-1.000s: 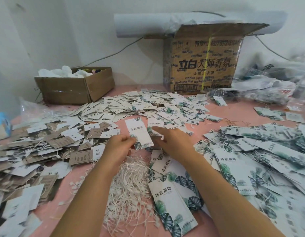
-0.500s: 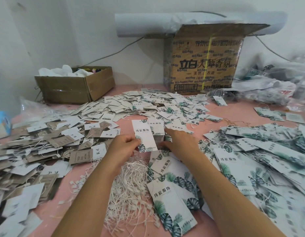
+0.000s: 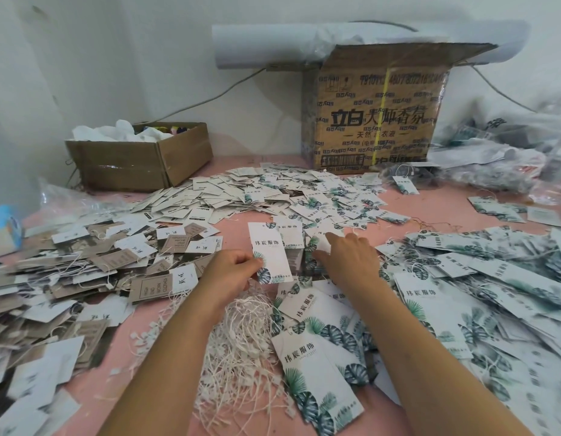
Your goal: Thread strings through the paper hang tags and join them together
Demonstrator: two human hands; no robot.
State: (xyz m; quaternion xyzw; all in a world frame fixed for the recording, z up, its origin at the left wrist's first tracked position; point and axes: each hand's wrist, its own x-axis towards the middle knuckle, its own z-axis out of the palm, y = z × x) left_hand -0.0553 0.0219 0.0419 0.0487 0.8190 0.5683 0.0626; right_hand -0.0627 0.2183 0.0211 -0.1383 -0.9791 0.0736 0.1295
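We hold one long tag and reach for a small one.

Our left hand (image 3: 232,273) pinches the long tag (image 3: 269,251) by its lower left side over the middle of the worktop (image 3: 100,382), upright, with its long axis running toward the far edge. Our right hand (image 3: 348,262) is just right of it, fingers stretched out, the index tip touching a small tag (image 3: 321,239) at the near fringe of the far pile; we see it gripping nothing. That small tag lies just ahead of the right hand, the nearer one. The strings (image 3: 241,341) lie toward the near edge, by our left wrist.
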